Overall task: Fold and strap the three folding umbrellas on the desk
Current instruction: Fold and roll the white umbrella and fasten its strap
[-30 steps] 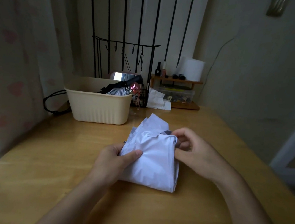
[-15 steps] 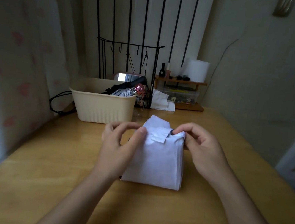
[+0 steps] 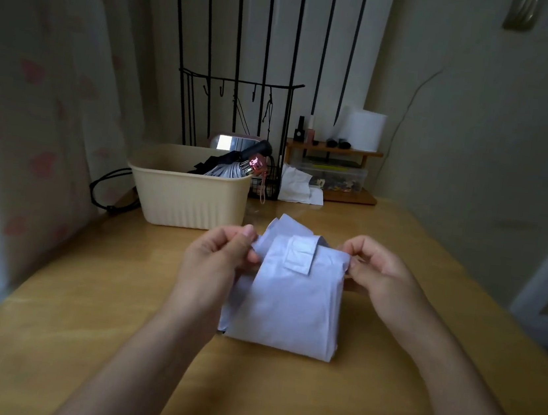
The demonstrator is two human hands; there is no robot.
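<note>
A white folded umbrella [image 3: 291,306] lies on the wooden desk [image 3: 79,321] in front of me, its strap tab [image 3: 300,254] laid flat over the top end. My left hand [image 3: 217,262] pinches the fabric at the umbrella's upper left edge. My right hand [image 3: 378,272] pinches the upper right edge. A black umbrella [image 3: 233,159] and a silvery one with a pink handle [image 3: 235,170] stick out of the beige basket [image 3: 187,196] behind.
Behind the basket stand a black wire rack [image 3: 236,106] and a small mirror [image 3: 230,142]. At the back right are a wooden shelf [image 3: 335,149] with bottles, a white roll [image 3: 363,130], a clear box [image 3: 333,176] and crumpled tissue [image 3: 297,186]. A curtain hangs left.
My left hand rose from the umbrella's lower left side to its upper left edge. The strap tab now lies flat over the top. My right hand shifted slightly outward to the right edge.
</note>
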